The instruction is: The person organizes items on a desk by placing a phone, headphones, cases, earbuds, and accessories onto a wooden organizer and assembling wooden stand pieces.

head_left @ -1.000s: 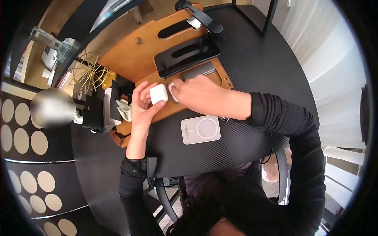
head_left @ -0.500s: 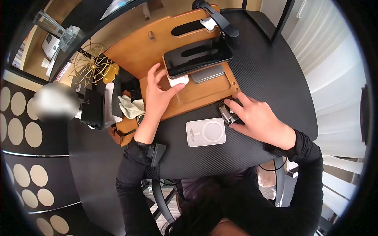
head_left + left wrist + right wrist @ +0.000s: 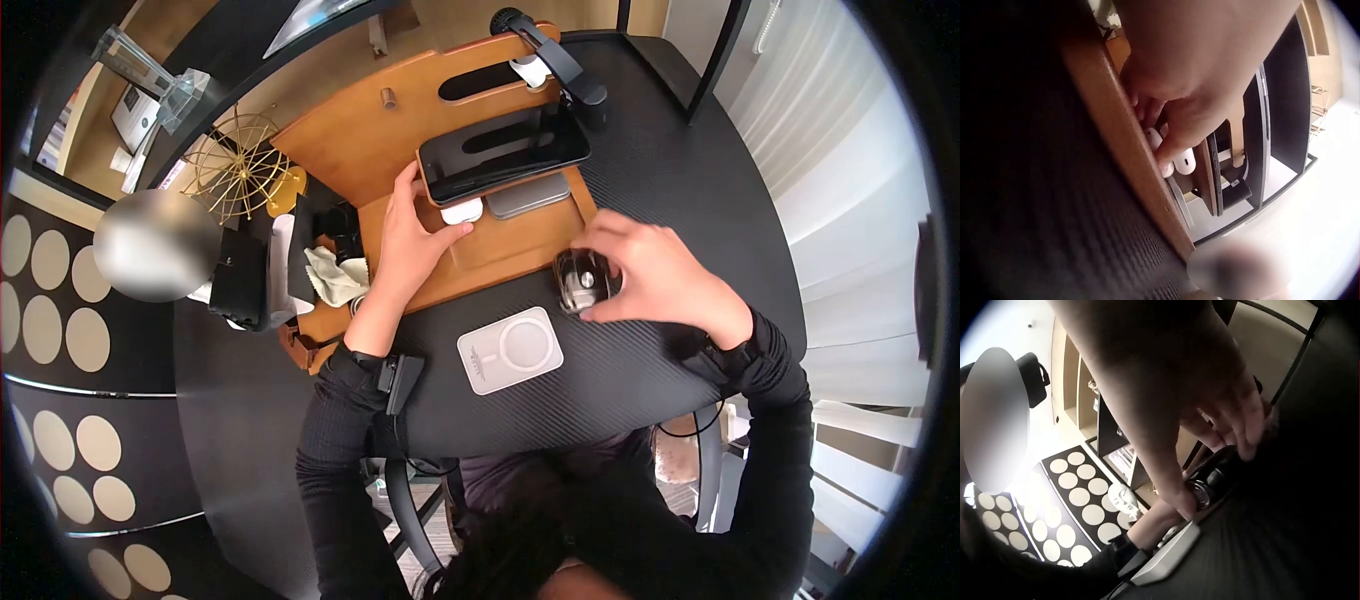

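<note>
Evidently the small dark watch (image 3: 580, 282), at the wooden tray's (image 3: 500, 250) edge on the desk (image 3: 640, 360), is light, hard and slippery; right hand (image 3: 650, 280) fingers pinch its sides. Left hand (image 3: 410, 235) fingers press the white earbud case (image 3: 462, 210).

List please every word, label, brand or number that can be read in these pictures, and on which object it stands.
No text can be read in any view.
White charging pad: a printed ring and small marks along its left edge, too small to read.
Phone on the wooden stand: dark screen, shows nothing.
Small dark object held by the right hand: no label visible.
White case under the left hand: plain.
</note>
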`<state>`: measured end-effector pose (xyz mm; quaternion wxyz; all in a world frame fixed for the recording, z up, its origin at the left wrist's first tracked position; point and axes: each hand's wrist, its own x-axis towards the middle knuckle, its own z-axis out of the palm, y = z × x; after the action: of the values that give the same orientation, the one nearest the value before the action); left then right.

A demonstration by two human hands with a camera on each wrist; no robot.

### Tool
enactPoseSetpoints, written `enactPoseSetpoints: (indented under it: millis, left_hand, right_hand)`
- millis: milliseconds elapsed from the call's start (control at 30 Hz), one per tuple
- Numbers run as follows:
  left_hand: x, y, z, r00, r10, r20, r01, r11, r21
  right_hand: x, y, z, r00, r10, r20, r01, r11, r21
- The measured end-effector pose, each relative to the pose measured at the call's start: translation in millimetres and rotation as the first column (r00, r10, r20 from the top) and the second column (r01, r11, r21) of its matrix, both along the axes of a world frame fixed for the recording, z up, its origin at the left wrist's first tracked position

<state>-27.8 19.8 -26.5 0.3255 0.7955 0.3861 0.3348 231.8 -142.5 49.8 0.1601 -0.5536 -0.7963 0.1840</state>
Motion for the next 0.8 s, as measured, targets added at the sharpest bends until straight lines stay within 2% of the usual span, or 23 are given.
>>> enactPoseSetpoints:
  millis: [67,133,200,267,333,367,400,467,500,567,633,700,733,800]
  left_hand:
    - [1,-15,11,1.0,0.028,-0.005,-0.028,0.999,0.026]
    - [-5,-50,35,0.987,0.155,-0.036,-0.151,0.984,0.093]
    - [-17,-96,68,0.98,-0.045,-0.192,0.051,0.998,0.027]
    - [-14,-131,88,0.877,-0.286,-0.386,0.286,0.956,-0.058]
    - [-13,-148,72,0.778,-0.321,-0.539,0.408,0.912,0.047]
    - [-13,-149,59,0.824,-0.273,-0.497,0.375,0.92,0.116]
    - [-14,-145,55,0.827,-0.261,-0.498,0.365,0.923,0.121]
    - [-10,-130,54,0.889,-0.24,-0.39,0.328,0.928,0.175]
    - [-8,-123,56,0.922,-0.179,-0.344,0.268,0.935,0.232]
    - [0,-104,63,0.944,-0.146,-0.295,0.229,0.935,0.271]
    - [7,-86,66,0.953,-0.12,-0.277,0.202,0.936,0.29]
    - [10,-71,57,0.915,-0.16,-0.371,0.31,0.866,0.392]
    - [10,-69,53,0.919,-0.139,-0.37,0.293,0.867,0.403]
    - [12,-69,46,0.911,-0.195,-0.364,0.336,0.863,0.378]
  right_hand:
    - [3,8,0,0.991,-0.084,-0.101,0.091,0.994,0.062]
    - [3,17,-5,0.986,-0.125,-0.107,0.137,0.984,0.11]
    - [7,27,-11,0.981,-0.127,-0.143,0.145,0.982,0.118]
    - [12,33,-15,0.987,-0.092,-0.135,0.108,0.988,0.114]
    - [11,39,-16,0.983,-0.059,-0.172,0.08,0.99,0.118]
    - [10,37,-12,0.978,-0.069,-0.197,0.081,0.995,0.056]
    - [10,37,-12,0.979,-0.056,-0.197,0.07,0.996,0.061]
    - [12,35,-11,0.967,-0.108,-0.231,0.101,0.994,-0.042]
    - [15,34,-14,0.967,-0.108,-0.229,0.102,0.994,-0.038]
    - [18,35,-23,0.954,-0.048,-0.295,0.06,0.998,0.029]
    - [18,35,-23,0.952,-0.044,-0.304,0.054,0.998,0.024]
    - [19,35,-21,0.951,-0.024,-0.308,0.033,0.999,0.022]
    - [19,34,-21,0.951,-0.03,-0.307,0.039,0.999,0.021]
    - [17,36,-20,0.949,-0.002,-0.314,0.011,1.0,0.027]
